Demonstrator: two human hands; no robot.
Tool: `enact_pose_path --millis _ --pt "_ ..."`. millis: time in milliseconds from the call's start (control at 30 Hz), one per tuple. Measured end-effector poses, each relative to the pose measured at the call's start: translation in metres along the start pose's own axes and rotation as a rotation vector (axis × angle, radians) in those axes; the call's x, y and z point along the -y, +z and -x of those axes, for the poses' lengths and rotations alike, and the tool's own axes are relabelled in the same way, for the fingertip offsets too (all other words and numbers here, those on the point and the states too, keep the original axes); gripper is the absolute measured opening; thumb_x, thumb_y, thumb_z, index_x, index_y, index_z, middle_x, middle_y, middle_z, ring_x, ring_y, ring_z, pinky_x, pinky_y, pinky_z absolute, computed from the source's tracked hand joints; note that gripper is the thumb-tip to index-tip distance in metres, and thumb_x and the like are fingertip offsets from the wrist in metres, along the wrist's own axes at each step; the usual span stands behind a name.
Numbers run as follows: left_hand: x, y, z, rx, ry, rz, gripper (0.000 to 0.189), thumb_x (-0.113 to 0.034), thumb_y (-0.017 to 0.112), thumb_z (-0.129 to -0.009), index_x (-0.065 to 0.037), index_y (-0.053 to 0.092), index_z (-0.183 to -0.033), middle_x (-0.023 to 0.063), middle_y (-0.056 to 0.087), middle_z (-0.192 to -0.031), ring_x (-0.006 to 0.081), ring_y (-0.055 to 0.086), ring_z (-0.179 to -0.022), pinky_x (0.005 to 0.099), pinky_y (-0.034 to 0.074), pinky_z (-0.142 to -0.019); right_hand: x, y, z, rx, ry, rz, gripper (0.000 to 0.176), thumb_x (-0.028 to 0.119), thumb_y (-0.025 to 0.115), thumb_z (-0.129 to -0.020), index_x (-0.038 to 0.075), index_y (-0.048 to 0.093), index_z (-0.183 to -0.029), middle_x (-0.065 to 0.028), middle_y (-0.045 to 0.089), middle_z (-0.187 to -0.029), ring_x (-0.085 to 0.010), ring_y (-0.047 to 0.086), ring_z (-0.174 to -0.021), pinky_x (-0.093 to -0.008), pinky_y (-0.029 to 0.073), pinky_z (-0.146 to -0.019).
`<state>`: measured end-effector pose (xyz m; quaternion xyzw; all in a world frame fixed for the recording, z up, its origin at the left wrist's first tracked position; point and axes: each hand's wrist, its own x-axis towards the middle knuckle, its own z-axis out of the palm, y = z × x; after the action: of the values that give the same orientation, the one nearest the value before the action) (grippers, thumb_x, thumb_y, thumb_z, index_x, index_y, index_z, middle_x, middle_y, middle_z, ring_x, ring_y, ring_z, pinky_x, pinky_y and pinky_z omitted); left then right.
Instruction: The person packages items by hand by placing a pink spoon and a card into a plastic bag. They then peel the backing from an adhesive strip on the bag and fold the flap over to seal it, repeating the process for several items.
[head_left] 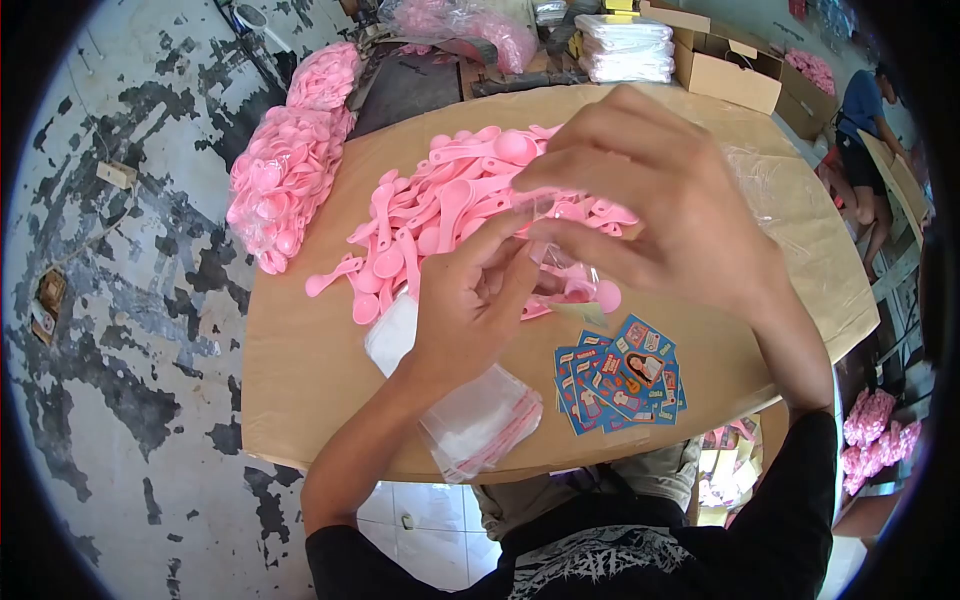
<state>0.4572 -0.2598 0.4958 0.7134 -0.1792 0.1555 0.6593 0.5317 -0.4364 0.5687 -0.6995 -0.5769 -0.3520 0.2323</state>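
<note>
Both hands are raised over the middle of the brown-covered table (720,350). My left hand (475,290) has its thumb and index finger pinched on a small clear plastic bag (560,262). Close beside it is my right hand (650,200), its fingers curved around the bag's top and partly blurred; whether it grips the bag is unclear. Behind them lies a heap of pink spoons (460,195). Blue printed cards (620,375) are fanned out on the near side. A stack of clear bags (485,425) rests under my left forearm, at the table's front edge.
Bulging bags of pink spoons (285,180) stand at the table's left edge. At the back are stacked white packets (625,48) and an open cardboard box (730,70). Another person (865,130) is at the far right. A box of packed items (735,460) sits below the front edge.
</note>
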Motion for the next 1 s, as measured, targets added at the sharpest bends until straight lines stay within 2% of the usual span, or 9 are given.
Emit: enact_pose_path --millis 100,200,500,600,700,767,833,900,1000 --pt "0.001 -0.002 0.0 0.063 0.059 -0.148 0.022 -0.002 0.048 -0.097 0.005 0.055 -0.117 0.0117 0.066 -0.106 0.0107 0.064 -0.092 0.0242 0.055 -0.075 -0.003 0.016 0.004 -0.036 -0.014 0.061 0.024 0.012 0.076 -0.071 0.008 0.069 -0.093 -0.0051 0.064 -0.088 -0.0242 0.06 -0.083 -0.0349 0.051 -0.07" --pt "0.001 0.002 0.001 0.024 0.004 -0.093 0.022 -0.001 0.05 -0.096 0.006 0.055 -0.117 0.0114 0.067 -0.103 0.0086 0.064 -0.088 0.0236 0.054 -0.075 -0.006 0.021 0.008 -0.021 0.012 0.029 0.024 0.014 0.077 -0.071 0.009 0.07 -0.093 -0.0046 0.065 -0.086 -0.0241 0.059 -0.081 -0.0338 0.052 -0.068" --pt "0.008 0.002 0.003 0.025 -0.016 -0.047 0.029 0.001 0.054 -0.094 0.006 0.051 -0.123 0.0138 0.068 -0.099 0.0134 0.067 -0.084 0.027 0.058 -0.071 -0.008 0.022 0.01 -0.008 0.021 0.031 0.015 0.01 0.073 -0.076 0.007 0.066 -0.088 -0.0048 0.063 -0.084 -0.0249 0.058 -0.078 -0.0353 0.05 -0.066" --pt "0.014 -0.002 0.002 0.067 0.05 -0.179 0.029 -0.002 0.052 -0.095 0.006 0.052 -0.123 0.0186 0.069 -0.1 0.02 0.07 -0.088 0.0277 0.058 -0.074 -0.009 0.025 0.009 0.023 0.046 -0.061 0.012 0.004 0.067 -0.08 0.006 0.06 -0.089 -0.0071 0.057 -0.084 -0.0225 0.056 -0.077 -0.0347 0.047 -0.067" --pt "0.008 -0.001 0.001 0.029 -0.057 -0.051 0.029 -0.004 0.051 -0.096 0.005 0.052 -0.124 0.0175 0.07 -0.099 0.0186 0.07 -0.088 0.0269 0.058 -0.073 -0.014 0.022 0.011 0.011 0.202 -0.333 0.006 0.005 0.059 -0.089 0.005 0.053 -0.091 -0.0055 0.051 -0.083 -0.0174 0.051 -0.075 -0.0305 0.043 -0.066" --pt "0.005 -0.001 0.001 0.048 -0.077 -0.024 0.029 -0.007 0.051 -0.098 0.004 0.052 -0.124 0.0159 0.069 -0.096 0.018 0.07 -0.086 0.0267 0.057 -0.072 -0.027 0.013 0.008 -0.104 0.319 -0.473 0.006 0.01 0.053 -0.094 0.005 0.051 -0.092 -0.0034 0.049 -0.082 -0.0137 0.047 -0.074 -0.027 0.04 -0.064" --pt "0.001 -0.003 -0.001 0.037 -0.075 0.023 0.028 -0.01 0.051 -0.099 0.003 0.051 -0.124 0.0145 0.069 -0.094 0.0174 0.069 -0.084 0.0267 0.057 -0.071 -0.035 -0.011 0.006 -0.075 0.379 -0.573 0.011 0.014 0.048 -0.098 0.004 0.05 -0.094 -0.0018 0.047 -0.082 -0.0112 0.046 -0.073 -0.0245 0.038 -0.064" --pt "-0.004 -0.009 -0.004 -0.001 -0.054 0.085 0.029 -0.012 0.05 -0.099 0.003 0.051 -0.124 0.0131 0.068 -0.091 0.017 0.069 -0.081 0.0269 0.056 -0.07 -0.041 -0.047 0.009 0.095 0.385 -0.635 0.015 0.018 0.045 -0.1 0.004 0.05 -0.095 -0.0009 0.048 -0.083 -0.0099 0.046 -0.073 -0.0233 0.038 -0.064" --pt "-0.003 -0.017 -0.009 -0.069 -0.066 0.118 0.026 -0.015 0.051 -0.1 0.002 0.052 -0.12 0.0128 0.067 -0.09 0.0174 0.068 -0.08 0.0289 0.056 -0.07 -0.078 -0.078 0.038 0.383 0.434 -0.995 0.016 0.015 0.046 -0.1 0.002 0.056 -0.099 0.0014 0.058 -0.088 -0.0129 0.059 -0.086 -0.0299 0.049 -0.073"
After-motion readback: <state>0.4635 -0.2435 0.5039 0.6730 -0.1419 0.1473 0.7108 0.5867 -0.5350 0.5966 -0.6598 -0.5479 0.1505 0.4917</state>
